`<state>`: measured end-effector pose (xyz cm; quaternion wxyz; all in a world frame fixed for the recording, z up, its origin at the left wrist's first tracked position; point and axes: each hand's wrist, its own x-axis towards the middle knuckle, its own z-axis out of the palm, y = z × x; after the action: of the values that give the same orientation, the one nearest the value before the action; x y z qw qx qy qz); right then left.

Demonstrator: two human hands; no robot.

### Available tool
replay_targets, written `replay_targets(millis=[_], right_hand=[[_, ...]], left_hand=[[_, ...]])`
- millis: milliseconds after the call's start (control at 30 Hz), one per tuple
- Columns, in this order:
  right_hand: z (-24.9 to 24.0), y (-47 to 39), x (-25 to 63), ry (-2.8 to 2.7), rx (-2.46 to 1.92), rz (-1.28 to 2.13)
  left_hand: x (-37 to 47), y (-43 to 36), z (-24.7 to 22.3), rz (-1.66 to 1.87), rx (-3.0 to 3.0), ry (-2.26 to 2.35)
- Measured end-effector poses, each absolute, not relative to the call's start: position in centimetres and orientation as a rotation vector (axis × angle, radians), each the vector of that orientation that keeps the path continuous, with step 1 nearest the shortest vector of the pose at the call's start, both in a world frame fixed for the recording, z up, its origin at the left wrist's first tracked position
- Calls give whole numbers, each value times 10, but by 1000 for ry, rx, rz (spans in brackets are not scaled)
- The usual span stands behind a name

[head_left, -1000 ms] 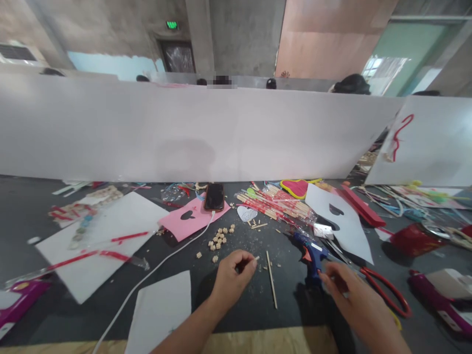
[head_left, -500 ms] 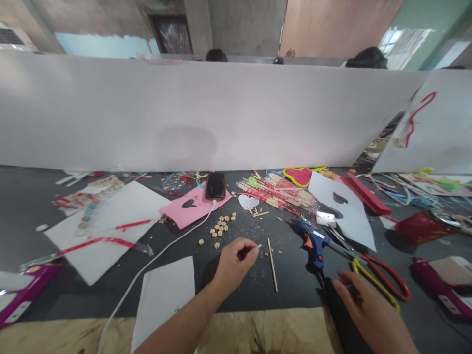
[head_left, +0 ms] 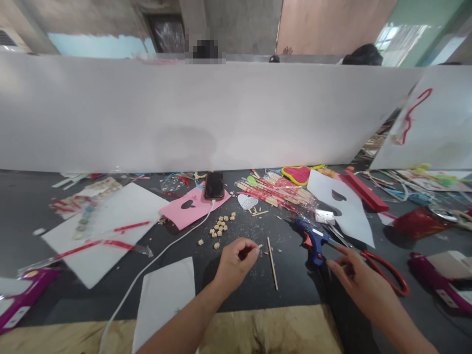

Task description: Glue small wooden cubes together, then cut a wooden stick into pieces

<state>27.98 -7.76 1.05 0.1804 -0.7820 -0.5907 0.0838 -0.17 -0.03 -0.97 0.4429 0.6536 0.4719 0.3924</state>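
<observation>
Between thumb and forefinger, my left hand [head_left: 236,263] pinches a short piece of wooden stick [head_left: 260,246] over the dark table. Just right of it lies a longer thin wooden stick [head_left: 272,264]. My right hand [head_left: 356,275] is open, fingers stretched toward the blue glue gun [head_left: 313,241], which lies on its side. That hand partly covers the scissors [head_left: 391,272], whose red handle loop shows beside it. A loose group of small wooden cube-like clusters [head_left: 220,226] sits beyond my left hand, with crumbs around it.
A phone [head_left: 214,186] with a white cable rests on pink paper [head_left: 177,214]. Wrapped wooden sticks [head_left: 275,189], a red can [head_left: 422,222], white paper sheets [head_left: 162,295] and purple tools [head_left: 438,280] lie around. A white panel [head_left: 221,113] stands across the back.
My right hand has moved forward and slightly left, closer to the glue gun and over the scissors' yellow handle. My left hand stays put with the stick piece.
</observation>
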Motion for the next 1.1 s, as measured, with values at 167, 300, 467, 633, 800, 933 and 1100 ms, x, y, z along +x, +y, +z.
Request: replay_targets(millis=[167, 300, 467, 633, 800, 933, 1100], right_hand=[[5, -57, 259, -1747, -2284, 191], [1, -45, 253, -1700, -2354, 147], [3, -42, 254, -1634, -2398, 170], [4, -50, 251, -1606, -2438, 188], [8, -51, 249, -1676, -2447, 247], [12, -47, 248, -1678, -2409, 260], [8, -56, 249, -1575, -2311, 270]], left_hand=[[-2, 0, -9, 972, 1618, 1178], [-3, 1, -10, 992, 1612, 1179], [-3, 0, -11, 982, 1613, 1165], [-3, 1, -12, 990, 1619, 1168], [-3, 0, -13, 982, 1645, 1157], [-3, 0, -12, 971, 1647, 1174], [-4, 0, -14, 978, 1649, 1180]])
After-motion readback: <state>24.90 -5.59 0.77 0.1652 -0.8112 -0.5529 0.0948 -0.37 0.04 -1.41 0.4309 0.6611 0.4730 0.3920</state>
